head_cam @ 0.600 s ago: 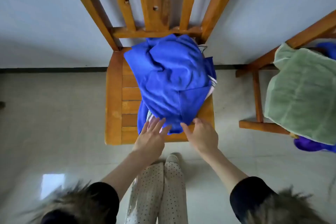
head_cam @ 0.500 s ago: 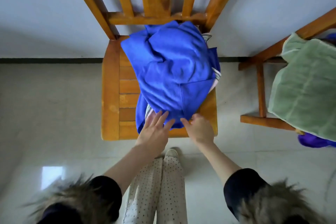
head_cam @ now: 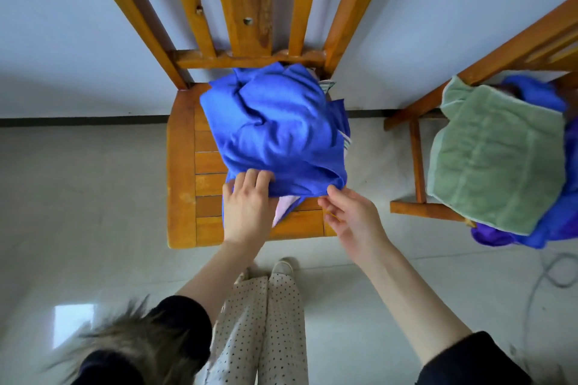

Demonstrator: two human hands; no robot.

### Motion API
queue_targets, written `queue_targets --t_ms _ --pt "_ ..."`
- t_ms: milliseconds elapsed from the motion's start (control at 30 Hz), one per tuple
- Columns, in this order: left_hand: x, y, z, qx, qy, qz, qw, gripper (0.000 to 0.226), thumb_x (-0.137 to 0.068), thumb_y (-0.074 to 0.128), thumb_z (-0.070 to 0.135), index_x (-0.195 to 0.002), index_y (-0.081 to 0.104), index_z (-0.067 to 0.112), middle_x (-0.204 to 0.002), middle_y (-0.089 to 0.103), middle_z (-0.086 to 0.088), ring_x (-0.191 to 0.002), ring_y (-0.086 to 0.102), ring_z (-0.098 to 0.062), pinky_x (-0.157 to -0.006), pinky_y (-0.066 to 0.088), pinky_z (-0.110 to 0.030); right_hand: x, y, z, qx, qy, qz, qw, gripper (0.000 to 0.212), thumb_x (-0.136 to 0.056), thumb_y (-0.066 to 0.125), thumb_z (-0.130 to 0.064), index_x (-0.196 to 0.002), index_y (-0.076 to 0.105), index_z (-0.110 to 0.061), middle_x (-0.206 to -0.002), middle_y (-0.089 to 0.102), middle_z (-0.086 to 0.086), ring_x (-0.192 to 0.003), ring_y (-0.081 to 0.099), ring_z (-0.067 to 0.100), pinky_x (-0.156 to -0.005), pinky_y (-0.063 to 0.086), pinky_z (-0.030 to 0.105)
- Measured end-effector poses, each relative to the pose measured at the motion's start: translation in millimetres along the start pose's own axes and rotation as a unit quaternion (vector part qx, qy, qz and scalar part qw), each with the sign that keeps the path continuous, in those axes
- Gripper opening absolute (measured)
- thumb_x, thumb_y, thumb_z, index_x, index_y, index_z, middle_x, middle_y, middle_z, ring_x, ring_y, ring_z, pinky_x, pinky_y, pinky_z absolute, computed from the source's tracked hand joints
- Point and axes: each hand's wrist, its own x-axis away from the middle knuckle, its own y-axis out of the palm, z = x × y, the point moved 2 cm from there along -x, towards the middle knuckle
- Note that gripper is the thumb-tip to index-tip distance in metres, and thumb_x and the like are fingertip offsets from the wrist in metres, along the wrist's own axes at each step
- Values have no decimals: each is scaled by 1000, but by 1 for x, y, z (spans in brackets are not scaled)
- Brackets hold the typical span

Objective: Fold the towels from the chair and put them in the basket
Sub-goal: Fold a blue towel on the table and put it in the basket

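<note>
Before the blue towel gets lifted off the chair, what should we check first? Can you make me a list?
1. Left hand grips the blue towel at its near edge: ok.
2. Right hand pinches the towel's near corner: ok.
3. Towel free of the chair back slats: cannot tell, its far side is bunched against them.
4. Other cloth underneath stays put: not ok, a pink piece pokes out right under the grip.
5. Basket ready nearby: cannot tell, none in view.
6. Green towel on the second chair, out of the way: ok.
</note>
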Motion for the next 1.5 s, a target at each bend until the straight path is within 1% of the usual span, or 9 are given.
queue_targets --t_ms 367,467,667,833,967,1067,1133,1267,1500 --pt "-50 -127 6 58 -7 46 997 36 -75 52 -11 -105 65 3 -104 57 -19 -94 52 -37 -74 44 -40 53 10 -100 -75 -87 43 992 5 -90 57 -9 -95 60 -8 -80 65 5 -71 62 10 -66 47 21" --pt "-50 -163 16 30 37 -33 998 31 -77 53 -4 -100 64 12 -99 65 -10 -86 58 -34 -65 46 -37 77 17 -121 -53 -108 61 991 6 -89 56 -4 -93 59 -5 -79 62 9 -69 59 14 -61 46 20" --pt "-15 -188 22 -28 45 -354 934 27 -88 59 31 -114 60 25 -112 64 2 -99 59 -17 -87 48 -33 123 34 -148 164 -225 76 957 16 -81 48 4 -86 63 2 -83 58 23 -80 51 25 -77 48 44" --pt "-12 -212 47 34 88 -199 975 59 -90 59 25 -142 32 26 -144 41 2 -124 46 -18 -97 40 -29 168 42 -157 325 -316 -34 891 19 -90 47 -3 -98 64 -4 -87 59 5 -82 50 17 -72 42 27" --pt "-21 -239 89 74 191 -151 967 77 -85 66 23 -146 19 30 -153 23 7 -135 28 -11 -104 27 -21 205 47 -167 438 -371 -99 813 23 -94 45 -6 -109 62 -4 -90 55 -6 -86 46 10 -63 33 2" --pt "-23 -252 113 125 211 -162 956 50 -84 67 20 -131 49 15 -137 48 -2 -123 43 -14 -94 28 -10 233 50 -182 455 -403 -126 784 20 -95 44 -6 -105 62 -7 -87 55 -8 -82 48 7 -64 35 2" --pt "-22 -263 122 168 181 -152 957 27 -85 65 21 -108 60 9 -101 63 -6 -93 56 -21 -73 37 -13 248 49 -194 446 -434 -110 775 18 -95 45 -6 -100 62 -8 -87 56 -5 -78 48 5 -63 34 4" --pt "-19 -294 131 219 142 -138 955 18 -85 66 28 -84 57 13 -70 54 1 -64 48 -12 -58 35 -18 268 42 -217 438 -479 -40 760 20 -95 44 -8 -102 63 -6 -91 60 2 -84 52 14 -64 35 16" --pt "-8 -332 149 268 156 -190 931 17 -87 64 19 -94 60 3 -94 64 -12 -87 60 -26 -79 49 -38 316 52 -263 345 -550 -24 760 20 -95 43 -7 -100 61 -13 -86 57 -11 -80 52 -1 -67 36 2"
